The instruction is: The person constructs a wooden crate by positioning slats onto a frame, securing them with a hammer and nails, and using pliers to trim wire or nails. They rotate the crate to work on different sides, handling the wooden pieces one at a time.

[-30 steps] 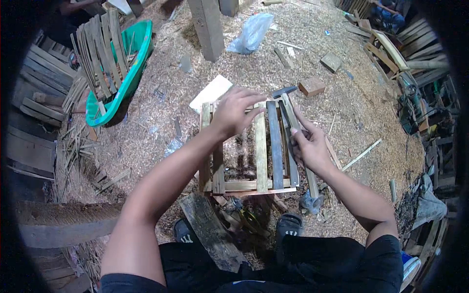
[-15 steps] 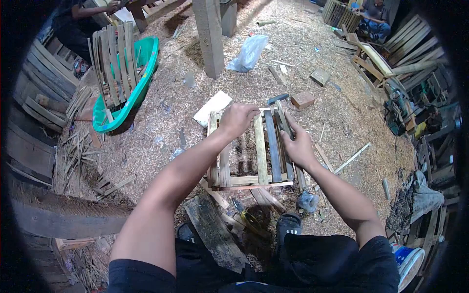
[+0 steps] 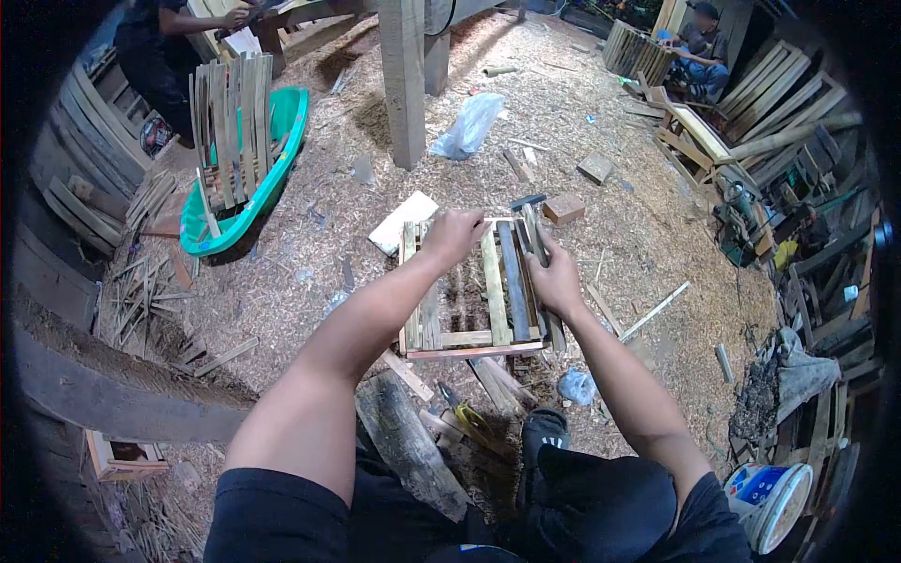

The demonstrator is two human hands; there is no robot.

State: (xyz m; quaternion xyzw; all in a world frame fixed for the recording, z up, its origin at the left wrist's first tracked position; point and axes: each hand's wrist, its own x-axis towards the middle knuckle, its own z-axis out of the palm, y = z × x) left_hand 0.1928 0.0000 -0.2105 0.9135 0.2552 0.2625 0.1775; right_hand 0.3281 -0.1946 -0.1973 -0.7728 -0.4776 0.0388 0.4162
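A small slatted wooden frame is held low in front of my knees. My left hand is at its far side, fingers closed together near the top end of a pale slat. What the fingertips pinch, if anything, is too small to make out. Beside the pale slat runs a dark grey slat. My right hand grips the wooden handle of a hammer along the frame's right side. The hammer's dark head is at the far end, beyond the frame.
A brick-like block and a pale board lie past the frame. Left stands a green curved tub holding slats. A wooden post rises ahead. Pliers lie near my feet. A white bucket is at right; two people work farther off.
The view has shifted slightly, so the frame and both hands appear a little farther left. The hands keep about the same hold.
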